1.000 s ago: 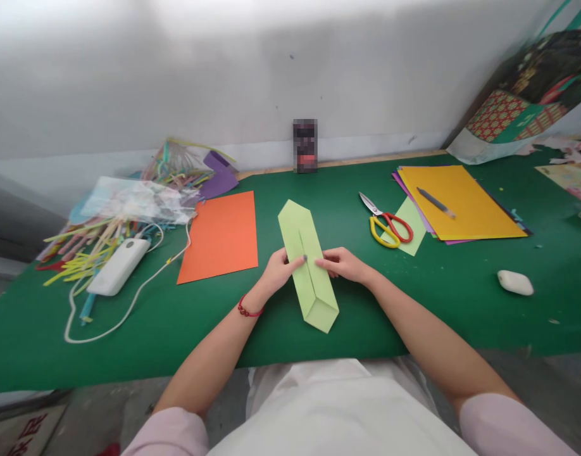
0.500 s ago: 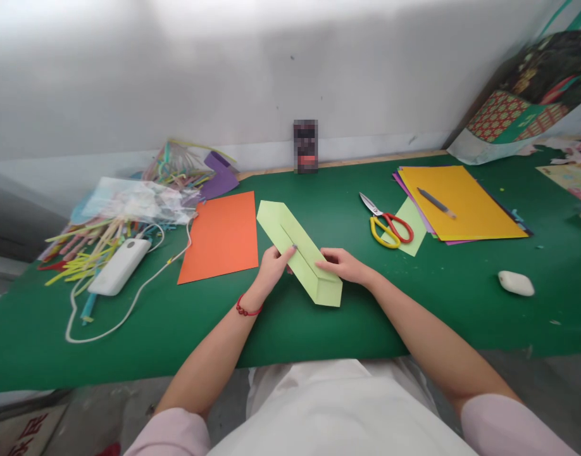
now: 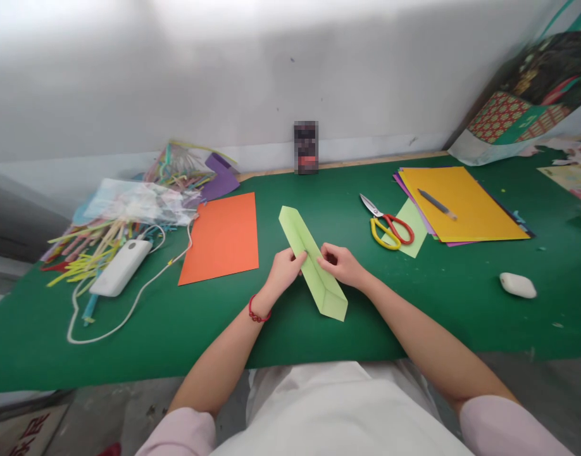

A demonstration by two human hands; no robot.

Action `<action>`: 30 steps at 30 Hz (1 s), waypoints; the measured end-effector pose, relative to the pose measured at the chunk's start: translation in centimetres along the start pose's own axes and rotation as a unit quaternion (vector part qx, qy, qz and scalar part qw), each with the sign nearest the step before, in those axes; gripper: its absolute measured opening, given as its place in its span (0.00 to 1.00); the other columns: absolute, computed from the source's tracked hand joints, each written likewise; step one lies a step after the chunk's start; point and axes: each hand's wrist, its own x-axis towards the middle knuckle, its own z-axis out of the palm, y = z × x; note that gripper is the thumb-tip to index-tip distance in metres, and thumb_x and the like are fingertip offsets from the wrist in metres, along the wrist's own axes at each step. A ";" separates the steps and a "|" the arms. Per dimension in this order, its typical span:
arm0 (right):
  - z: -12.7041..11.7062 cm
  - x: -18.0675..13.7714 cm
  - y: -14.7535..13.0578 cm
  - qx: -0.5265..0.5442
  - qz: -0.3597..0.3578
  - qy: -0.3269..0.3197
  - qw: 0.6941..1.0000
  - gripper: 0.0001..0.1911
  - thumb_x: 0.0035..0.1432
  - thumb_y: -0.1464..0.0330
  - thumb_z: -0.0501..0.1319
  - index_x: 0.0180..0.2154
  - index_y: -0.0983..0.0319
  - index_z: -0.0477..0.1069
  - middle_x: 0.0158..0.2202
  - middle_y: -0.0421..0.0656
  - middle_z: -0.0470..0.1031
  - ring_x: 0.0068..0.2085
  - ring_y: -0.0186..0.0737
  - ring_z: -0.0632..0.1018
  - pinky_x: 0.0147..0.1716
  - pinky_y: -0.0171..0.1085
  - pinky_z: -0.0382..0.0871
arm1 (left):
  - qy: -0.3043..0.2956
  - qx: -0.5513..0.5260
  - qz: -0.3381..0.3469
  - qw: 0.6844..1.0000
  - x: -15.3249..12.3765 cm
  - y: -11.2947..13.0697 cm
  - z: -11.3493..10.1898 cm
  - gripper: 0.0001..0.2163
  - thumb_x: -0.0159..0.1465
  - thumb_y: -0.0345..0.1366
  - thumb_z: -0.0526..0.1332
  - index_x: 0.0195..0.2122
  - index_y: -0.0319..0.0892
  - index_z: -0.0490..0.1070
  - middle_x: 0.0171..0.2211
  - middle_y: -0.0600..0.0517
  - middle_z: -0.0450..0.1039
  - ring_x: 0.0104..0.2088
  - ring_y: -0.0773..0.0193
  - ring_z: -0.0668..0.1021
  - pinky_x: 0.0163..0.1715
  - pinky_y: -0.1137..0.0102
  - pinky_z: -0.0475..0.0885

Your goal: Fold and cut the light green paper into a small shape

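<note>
A long folded strip of light green paper lies slanted on the green table, its far end pointing up-left and its near end pointed. My left hand pinches the strip's left edge at mid-length, fingers closed on it. On the other side my right hand grips the right edge, fingers curled over the paper. A red bead bracelet is on my left wrist.
An orange sheet lies left of the strip. Red-and-yellow scissors rest on a green scrap, beside a stack of coloured sheets with a pencil. At left are a white power bank with cable and a pile of paper strips. A white eraser is at right.
The green strip has been turned: vertical a second ago, swung strongly up-left half a second ago, now back to a milder slant. Both hands stayed on it at mid-length.
</note>
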 end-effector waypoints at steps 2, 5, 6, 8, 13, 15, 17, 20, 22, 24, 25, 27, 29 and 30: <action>0.1 -0.1 -0.3 -0.019 -0.017 0.014 1.000 0.11 0.52 0.67 0.54 0.22 0.59 0.52 0.19 0.33 0.54 0.22 0.30 0.57 0.23 0.33 0.53 | 0.018 0.003 0.005 1.000 0.0 0.7 1.0 0.09 0.59 0.32 0.55 0.21 0.40 0.63 0.18 0.56 0.65 0.19 0.69 0.67 0.19 0.74 0.61; 0.2 -0.3 -0.6 -0.040 -0.039 0.034 0.998 0.11 0.50 0.69 0.53 0.21 0.58 0.50 0.18 0.33 0.53 0.21 0.30 0.57 0.22 0.33 0.53 | 0.050 0.016 0.025 0.998 -0.1 1.5 2.6 0.10 0.59 0.30 0.54 0.20 0.41 0.62 0.20 0.55 0.66 0.22 0.68 0.68 0.21 0.74 0.60; 0.2 -0.4 -0.7 -0.050 -0.045 0.039 0.997 0.12 0.50 0.70 0.53 0.21 0.58 0.49 0.18 0.33 0.53 0.21 0.30 0.57 0.22 0.33 0.53 | 0.054 0.010 0.034 0.998 -0.1 1.7 3.0 0.10 0.60 0.31 0.54 0.21 0.41 0.62 0.20 0.55 0.66 0.22 0.68 0.68 0.22 0.73 0.60; 0.2 -0.5 -0.9 -0.076 -0.055 0.050 0.994 0.12 0.49 0.71 0.52 0.21 0.58 0.48 0.18 0.33 0.52 0.21 0.30 0.57 0.22 0.33 0.53 | 0.063 -0.027 0.058 0.996 -0.4 1.8 3.8 0.13 0.64 0.36 0.51 0.22 0.42 0.61 0.21 0.55 0.65 0.22 0.68 0.67 0.23 0.73 0.60; 0.3 -0.9 -1.4 -0.132 -0.068 0.036 0.988 0.11 0.51 0.70 0.54 0.22 0.59 0.51 0.20 0.35 0.57 0.22 0.31 0.59 0.24 0.34 0.53 | 0.015 -0.092 0.079 0.993 -0.4 0.9 3.7 0.20 0.65 0.50 0.51 0.22 0.42 0.60 0.19 0.55 0.63 0.21 0.69 0.66 0.22 0.73 0.62; 0.4 -1.0 -1.6 -0.104 -0.079 0.009 0.991 0.09 0.54 0.67 0.53 0.24 0.59 0.56 0.23 0.37 0.60 0.24 0.33 0.62 0.26 0.34 0.56 | 0.010 -0.106 0.066 0.992 -0.1 0.6 3.1 0.19 0.63 0.51 0.54 0.22 0.42 0.60 0.17 0.57 0.60 0.18 0.70 0.64 0.19 0.74 0.60; 0.3 -0.8 -1.6 -0.037 -0.071 -0.005 0.997 0.10 0.58 0.65 0.51 0.26 0.60 0.61 0.23 0.38 0.62 0.25 0.33 0.64 0.27 0.35 0.59 | 0.004 -0.131 0.042 0.990 0.3 0.5 2.5 0.20 0.63 0.50 0.54 0.21 0.42 0.58 0.14 0.59 0.56 0.15 0.72 0.61 0.16 0.74 0.57; -0.1 -0.3 -1.2 0.101 0.010 0.046 0.994 0.13 0.60 0.59 0.51 0.28 0.59 0.63 0.21 0.35 0.60 0.21 0.32 0.63 0.22 0.33 0.58 | -0.039 -0.174 0.026 0.984 0.6 0.8 1.7 0.20 0.64 0.50 0.52 0.21 0.41 0.61 0.13 0.59 0.56 0.12 0.73 0.59 0.12 0.75 0.54; -0.5 0.1 -0.8 0.175 0.077 0.085 0.978 0.17 0.57 0.53 0.54 0.27 0.59 0.60 0.18 0.33 0.58 0.18 0.30 0.61 0.16 0.31 0.54 | -0.093 -0.195 0.029 0.976 0.5 1.0 1.5 0.20 0.62 0.51 0.53 0.23 0.39 0.66 0.14 0.58 0.59 0.12 0.73 0.60 0.12 0.75 0.54; -0.9 0.5 -0.4 0.219 0.113 0.085 0.965 0.21 0.52 0.48 0.58 0.26 0.58 0.59 0.16 0.32 0.58 0.15 0.28 0.59 0.13 0.30 0.49 | -0.158 -0.200 0.027 0.966 0.2 1.2 1.4 0.21 0.60 0.52 0.56 0.24 0.38 0.69 0.16 0.56 0.64 0.14 0.73 0.64 0.13 0.75 0.57; -1.0 0.6 -0.3 0.233 0.120 0.075 0.962 0.23 0.50 0.46 0.59 0.25 0.58 0.58 0.14 0.31 0.57 0.14 0.28 0.58 0.12 0.30 0.47 | -0.189 -0.198 0.024 0.962 0.1 1.2 1.5 0.21 0.59 0.53 0.57 0.24 0.37 0.70 0.17 0.54 0.66 0.15 0.72 0.66 0.14 0.75 0.58; -1.2 0.7 -0.3 0.249 0.125 0.063 0.958 0.24 0.47 0.47 0.62 0.23 0.59 0.59 0.12 0.30 0.54 0.13 0.26 0.55 0.12 0.30 0.45 | -0.230 -0.194 0.022 0.953 -0.1 1.1 1.7 0.22 0.56 0.55 0.60 0.24 0.36 0.71 0.20 0.52 0.70 0.19 0.70 0.70 0.17 0.74 0.63; -1.2 0.7 -0.5 0.255 0.126 0.071 0.956 0.23 0.45 0.49 0.65 0.22 0.60 0.60 0.11 0.30 0.53 0.13 0.25 0.54 0.12 0.30 0.45 | -0.241 -0.197 0.021 0.950 -0.2 0.9 2.0 0.23 0.54 0.56 0.62 0.25 0.37 0.71 0.21 0.51 0.73 0.22 0.67 0.74 0.21 0.73 0.67; -1.2 0.7 -0.6 0.254 0.124 0.082 0.956 0.23 0.45 0.50 0.66 0.22 0.60 0.61 0.11 0.30 0.52 0.13 0.25 0.53 0.12 0.31 0.45 | -0.242 -0.202 0.018 0.949 -0.2 0.9 2.2 0.23 0.53 0.57 0.62 0.27 0.37 0.71 0.22 0.50 0.74 0.23 0.66 0.75 0.23 0.72 0.69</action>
